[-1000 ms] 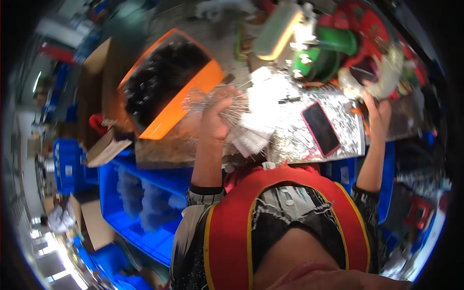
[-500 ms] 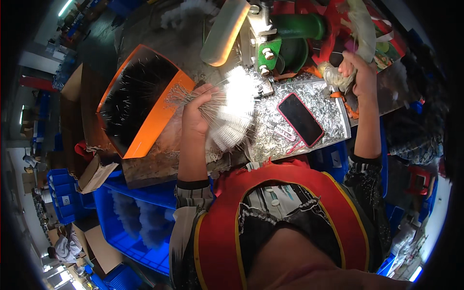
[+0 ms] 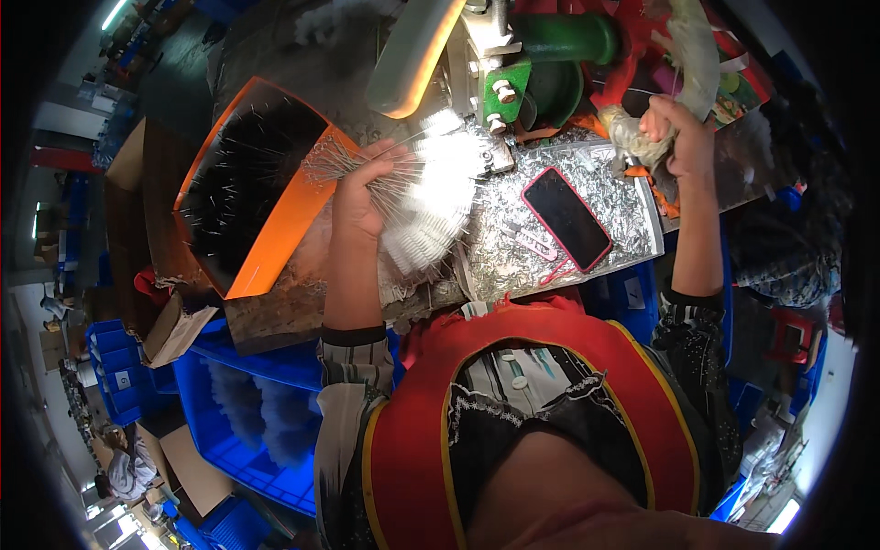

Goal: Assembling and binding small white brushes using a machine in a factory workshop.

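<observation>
My left hand (image 3: 359,203) is closed round a fanned bundle of thin wire brushes (image 3: 417,240). Their white bristles spread to the right under a bright light, and their looped wire ends stick out left over the rim of an orange box (image 3: 284,225). On the right, my right hand (image 3: 683,137) grips a pale wrapped handle (image 3: 632,137), its fingers curled round it. Between the hands and farther off stands a green hand press (image 3: 506,92) with bolts on its front. The bristle tips reach close to its metal base, where glare hides the detail.
A red-edged phone (image 3: 568,218) lies on a silvery sheet (image 3: 495,261) scattered with metal bits. Many thin wires stand in the orange box's dark inside. A lamp (image 3: 412,64) hangs over the bench. Blue bins (image 3: 197,412) with grey fluffy bundles stand at lower left.
My left hand and the brush bundle have shifted slightly left, toward the orange box. My right hand stays on the wrapped handle, nearly unmoved. The whole view has shifted a little.
</observation>
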Available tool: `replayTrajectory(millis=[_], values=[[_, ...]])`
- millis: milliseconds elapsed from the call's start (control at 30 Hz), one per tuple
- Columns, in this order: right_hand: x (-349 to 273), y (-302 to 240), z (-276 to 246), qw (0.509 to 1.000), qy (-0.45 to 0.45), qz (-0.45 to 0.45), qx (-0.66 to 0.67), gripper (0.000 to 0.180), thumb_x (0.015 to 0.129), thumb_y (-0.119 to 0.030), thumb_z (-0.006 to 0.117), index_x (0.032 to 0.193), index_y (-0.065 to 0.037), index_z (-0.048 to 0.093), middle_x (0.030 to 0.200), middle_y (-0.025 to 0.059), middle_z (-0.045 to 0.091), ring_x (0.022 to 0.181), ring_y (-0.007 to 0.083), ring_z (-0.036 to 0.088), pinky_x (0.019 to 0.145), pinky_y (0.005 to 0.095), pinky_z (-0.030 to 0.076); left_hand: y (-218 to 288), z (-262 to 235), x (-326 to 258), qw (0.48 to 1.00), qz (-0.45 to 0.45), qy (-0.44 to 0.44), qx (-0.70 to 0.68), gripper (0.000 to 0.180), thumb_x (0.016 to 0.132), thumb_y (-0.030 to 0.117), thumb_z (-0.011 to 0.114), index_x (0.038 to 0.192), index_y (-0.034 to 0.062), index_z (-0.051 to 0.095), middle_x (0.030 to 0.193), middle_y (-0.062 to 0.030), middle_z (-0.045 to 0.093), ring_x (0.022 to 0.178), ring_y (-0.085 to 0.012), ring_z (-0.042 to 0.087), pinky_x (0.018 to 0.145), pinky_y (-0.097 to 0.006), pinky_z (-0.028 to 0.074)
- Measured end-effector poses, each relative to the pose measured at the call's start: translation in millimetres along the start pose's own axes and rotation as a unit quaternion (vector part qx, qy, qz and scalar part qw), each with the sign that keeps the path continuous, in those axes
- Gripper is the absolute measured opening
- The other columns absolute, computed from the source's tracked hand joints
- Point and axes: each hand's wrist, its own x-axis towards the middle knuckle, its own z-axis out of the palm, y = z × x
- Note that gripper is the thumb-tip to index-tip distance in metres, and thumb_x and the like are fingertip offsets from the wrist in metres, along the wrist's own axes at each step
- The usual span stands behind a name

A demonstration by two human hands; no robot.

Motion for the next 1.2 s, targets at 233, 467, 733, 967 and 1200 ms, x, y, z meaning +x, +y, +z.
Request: replayTrajectory(millis=[233,467,733,967,1200], values=[[0,-25,8,0.999,0.026,0.014,-0.016,0.021,0.068,-0.01,0.061,0.053,-0.003,0.048,0.047,0.006,0.047,0.042,0.0148,0.048,0.046,0.0263,0.039,1,5,2,1.0,-0.001,0.001,0.007,0.036,0.066,-0.007,0.047,0.103,-0.0066,0.048,0.1,-0.0207,0.054,0.094,-0.0316,0.055,0.084,-0.039,0.045],[-7,54,5,0.985,-0.026,-0.165,0.043,0.021,0.071,-0.001,0.053,0.052,-0.003,0.045,0.05,0.006,0.046,0.048,0.0147,0.047,0.051,0.0289,0.041,0,3,4,0.994,-0.017,-0.042,-0.097,0.04,0.067,-0.008,0.046,0.107,-0.007,0.044,0.105,-0.021,0.052,0.099,-0.0322,0.052,0.086,-0.039,0.044],[-1,-18,5,0.999,0.008,0.026,-0.025,0.023,0.068,-0.009,0.06,0.049,-0.003,0.048,0.045,0.0061,0.045,0.042,0.0158,0.047,0.048,0.0274,0.039,-9,9,8,0.998,0.023,-0.031,-0.056,0.044,0.067,-0.01,0.046,0.111,-0.0066,0.041,0.111,-0.0219,0.049,0.102,-0.0324,0.05,0.087,-0.039,0.044],[12,-42,4,0.994,-0.046,0.068,-0.067,0.028,0.069,-0.015,0.061,0.047,-0.006,0.046,0.043,0.0048,0.044,0.043,0.0148,0.047,0.048,0.0266,0.039,-8,18,16,0.998,0.033,-0.017,-0.053,0.048,0.068,-0.01,0.043,0.115,-0.0067,0.036,0.114,-0.0239,0.046,0.105,-0.0339,0.048,0.088,-0.041,0.043],[-2,-24,10,0.999,0.008,-0.024,-0.032,0.025,0.07,-0.011,0.06,0.05,-0.004,0.047,0.044,0.0051,0.045,0.043,0.0141,0.047,0.048,0.0255,0.04,-7,17,20,0.998,0.027,-0.02,-0.058,0.047,0.068,-0.011,0.042,0.114,-0.007,0.036,0.115,-0.0237,0.045,0.105,-0.034,0.048,0.087,-0.041,0.044]])
